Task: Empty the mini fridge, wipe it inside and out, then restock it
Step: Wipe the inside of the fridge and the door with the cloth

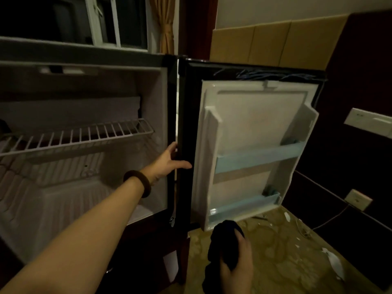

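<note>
A mini fridge (84, 85) stands open at the left, its pale interior showing a white wire shelf (80, 135) across the middle and a ribbed back wall and floor below it; nothing sits on the shelf or in the bottom as far as the dim light shows. A bare forearm reaches in from the lower left, a dark round bracelet (139, 183) on the wrist. That is the person's left hand (169, 161), fingers straight and spread, resting against the black front edge of the cabinet on the hinge side, thumb pointing toward the door; it grips nothing. Just right of it, the fridge door (254, 128) hangs wide open, its white inner liner facing the room, with a light blue upper door rack (256, 160) and a lower door rack (244, 206) near the bottom; small items in their far corners are too blurred to identify. Below the door, the right hand (237, 266) holds a bunched dark cloth (224, 236), fingers curled round it, above a patterned yellowish floor (275, 240) scattered with white scraps. Cardboard (265, 43) leans against the wall behind the door.
</note>
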Action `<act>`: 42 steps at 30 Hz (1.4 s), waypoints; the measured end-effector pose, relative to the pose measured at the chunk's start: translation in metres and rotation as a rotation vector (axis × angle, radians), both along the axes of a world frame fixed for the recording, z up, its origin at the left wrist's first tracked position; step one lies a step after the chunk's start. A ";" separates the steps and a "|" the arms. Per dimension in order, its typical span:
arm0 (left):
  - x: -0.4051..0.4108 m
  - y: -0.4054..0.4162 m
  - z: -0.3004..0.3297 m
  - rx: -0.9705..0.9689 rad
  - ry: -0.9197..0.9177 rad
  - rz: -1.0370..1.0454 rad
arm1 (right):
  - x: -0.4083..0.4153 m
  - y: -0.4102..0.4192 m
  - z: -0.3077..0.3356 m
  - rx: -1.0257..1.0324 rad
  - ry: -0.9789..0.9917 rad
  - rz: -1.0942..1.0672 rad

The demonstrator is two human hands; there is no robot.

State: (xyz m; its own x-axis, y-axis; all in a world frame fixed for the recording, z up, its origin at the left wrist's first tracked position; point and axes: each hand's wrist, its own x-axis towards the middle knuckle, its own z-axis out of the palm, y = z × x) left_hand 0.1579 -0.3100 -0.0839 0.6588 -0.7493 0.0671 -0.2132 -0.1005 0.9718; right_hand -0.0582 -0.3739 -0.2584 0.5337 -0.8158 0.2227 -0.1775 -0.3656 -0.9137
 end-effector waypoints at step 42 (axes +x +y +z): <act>-0.081 -0.023 0.069 0.599 -1.244 0.427 | 0.084 -0.015 0.317 -1.178 0.020 0.036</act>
